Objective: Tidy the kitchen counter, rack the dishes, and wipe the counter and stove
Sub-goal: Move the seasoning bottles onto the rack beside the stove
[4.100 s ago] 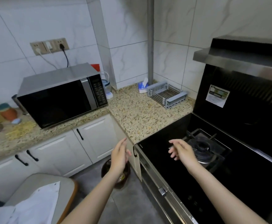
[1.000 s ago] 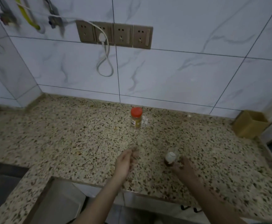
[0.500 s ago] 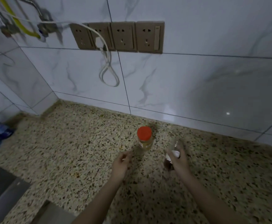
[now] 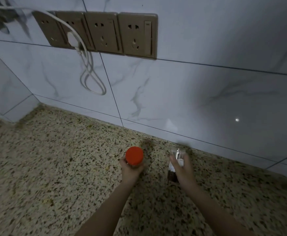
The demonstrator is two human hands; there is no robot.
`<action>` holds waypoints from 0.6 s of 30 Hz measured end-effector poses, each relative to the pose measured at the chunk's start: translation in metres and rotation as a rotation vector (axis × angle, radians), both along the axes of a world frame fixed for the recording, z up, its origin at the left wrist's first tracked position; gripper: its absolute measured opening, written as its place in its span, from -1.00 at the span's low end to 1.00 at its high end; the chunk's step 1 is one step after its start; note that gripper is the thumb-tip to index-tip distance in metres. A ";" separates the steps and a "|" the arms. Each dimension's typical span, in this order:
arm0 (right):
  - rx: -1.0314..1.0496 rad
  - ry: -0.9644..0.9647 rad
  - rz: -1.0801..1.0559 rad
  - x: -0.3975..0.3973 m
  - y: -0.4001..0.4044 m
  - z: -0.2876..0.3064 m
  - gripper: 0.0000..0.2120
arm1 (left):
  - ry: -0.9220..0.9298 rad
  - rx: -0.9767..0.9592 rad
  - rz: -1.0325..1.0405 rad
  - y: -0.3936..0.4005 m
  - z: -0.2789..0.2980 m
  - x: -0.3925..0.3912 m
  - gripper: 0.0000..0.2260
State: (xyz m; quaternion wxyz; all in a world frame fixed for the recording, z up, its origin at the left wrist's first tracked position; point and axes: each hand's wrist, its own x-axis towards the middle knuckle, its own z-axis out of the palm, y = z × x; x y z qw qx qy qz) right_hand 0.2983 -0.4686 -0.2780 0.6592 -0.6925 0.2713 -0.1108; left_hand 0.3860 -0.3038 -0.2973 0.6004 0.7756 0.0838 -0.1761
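Speckled stone: the granite-look worktop [image 4: 57,167] fills the near field, cream with dark and yellow flecks, and small crumbs lie on it at the left.
Left hand: the left hand [image 4: 130,169] wraps its fingers [image 4: 123,163] round a small jar with a red lid [image 4: 134,155]; only the lid and a sliver of the body show, so I cannot tell whether the jar stands on the worktop or is just off it.
Right hand: the right hand [image 4: 182,171] clasps a clear seasoning bottle [image 4: 176,160], its fingers curled round the middle; dark contents sit low in it and a clear cap tops it.
Position: both containers are near the back edge of the worktop, apart from each other, just short of the wall.
Step in hand: judged as clearing the two containers so the surface can be wiped.
Doing it well: keep both upright, grip the bodies, not the caps, and set them down together somewhere out of the wiping path.
Risk: the clear bottle looks smooth and may slip.
Labels: a white patch on the bottle is too blurred to read; no brand is legible.
Far: marble-look tiles [image 4: 190,92], a row of bronze sockets [image 4: 103,33], one with a white plug and looped white cable [image 4: 91,77].
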 end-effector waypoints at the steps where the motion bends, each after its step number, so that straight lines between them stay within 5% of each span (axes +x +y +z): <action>1: -0.002 0.002 -0.007 0.000 -0.001 0.000 -0.89 | -0.017 -0.014 -0.020 0.000 -0.002 -0.001 -0.28; 9: -0.028 -0.011 0.077 0.021 0.034 0.018 -0.84 | 0.135 -0.322 0.165 0.053 0.002 -0.016 -0.69; 18: -0.037 -0.002 0.498 0.059 0.196 0.079 -0.17 | -0.135 -0.456 0.477 0.236 0.086 -0.033 -0.46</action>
